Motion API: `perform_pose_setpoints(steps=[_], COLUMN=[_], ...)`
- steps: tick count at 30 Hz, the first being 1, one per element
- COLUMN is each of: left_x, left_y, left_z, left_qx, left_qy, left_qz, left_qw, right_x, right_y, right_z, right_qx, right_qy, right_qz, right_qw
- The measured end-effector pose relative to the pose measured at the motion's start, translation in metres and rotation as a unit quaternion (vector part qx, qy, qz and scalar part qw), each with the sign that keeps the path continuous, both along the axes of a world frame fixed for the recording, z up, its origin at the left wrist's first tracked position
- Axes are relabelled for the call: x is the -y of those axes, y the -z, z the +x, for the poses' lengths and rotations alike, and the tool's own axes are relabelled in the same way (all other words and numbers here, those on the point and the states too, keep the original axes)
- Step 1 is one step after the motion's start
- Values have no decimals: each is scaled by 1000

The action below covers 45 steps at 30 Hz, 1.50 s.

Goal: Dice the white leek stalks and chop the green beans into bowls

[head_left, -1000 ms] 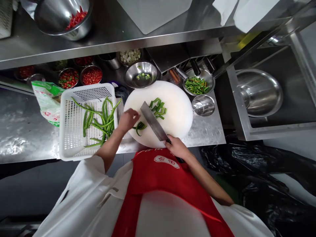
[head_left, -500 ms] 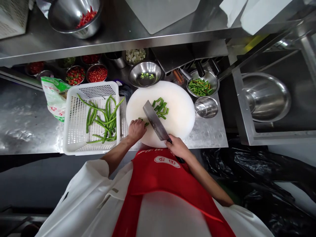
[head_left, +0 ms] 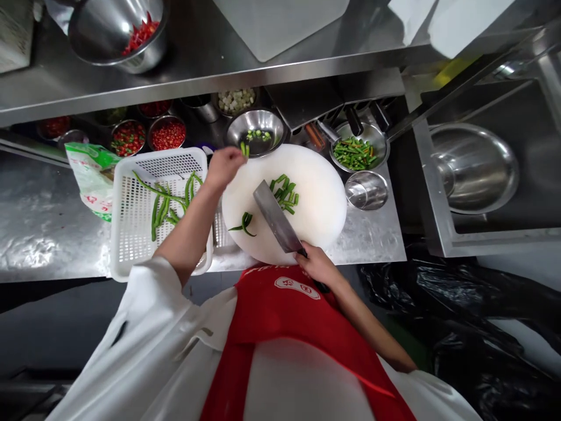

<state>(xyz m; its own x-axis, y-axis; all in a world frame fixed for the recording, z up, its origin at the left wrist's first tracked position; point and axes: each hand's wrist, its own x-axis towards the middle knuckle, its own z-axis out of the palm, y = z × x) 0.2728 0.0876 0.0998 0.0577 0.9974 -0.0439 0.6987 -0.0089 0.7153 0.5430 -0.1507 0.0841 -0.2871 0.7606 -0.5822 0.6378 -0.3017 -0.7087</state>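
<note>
My left hand is closed on small green pepper ends, at the near left rim of a steel bowl that has several green pieces in it. My right hand grips the handle of a cleaver, its blade resting over the round white cutting board. Beyond the blade lies a pile of cut green pepper pieces. Left of the blade, a few longer green pepper pieces lie loose on the board. Whole long green peppers are in the white basket, partly hidden by my left forearm.
A bowl of sliced green peppers and an upright steel container stand right of the board. Chopped red chillies fill bowls at the back left. A steel shelf edge overhangs the back. A sink basin is at right.
My left hand has moved from the board's left side up to the steel bowl, carrying small green ends. The longer pieces it covered now show on the board. The cleaver has barely moved.
</note>
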Motion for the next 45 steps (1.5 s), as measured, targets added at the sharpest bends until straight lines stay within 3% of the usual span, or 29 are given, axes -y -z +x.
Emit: perform_pose_setpoints(steps=[3,6,8,11,15,18,21,26,36,45], left_x=[-45,-33,7,91,188,220,223,216,215,224], left_y=[6,11,14,25,56,79,91,95,102,102], left_z=[-4,-5,-7,-12,-14,-9,-5,-7,-13,-21], left_qx=[41,-7,-71,-106,-77,-87,-107,-124,-75,-56], left_qy=[30,58,63,24,-87,-97,-84,-71,-19,-11], left_qz=[69,71,31,-16,74,133,131,104,90,91], left_qw=[996,996,995,994,991,983,982,984,993,994], right_x=[0,1,2,6,6,-2,-12,-21,-24,-17], right_y=[0,-1,-1,-2,-10,-19,-26,-29,-42,-24], right_z=[0,-2,-2,-3,-6,-9,-13,-16,-24,-33], right_qx=[-4,-5,-3,7,41,68,92,122,171,159], right_qy=[0,1,-2,-23,-99,-174,-234,-283,-315,-287], right_qz=[-8,-14,-7,27,71,101,127,131,81,88], right_qw=[1000,1000,1000,999,992,977,960,942,930,941])
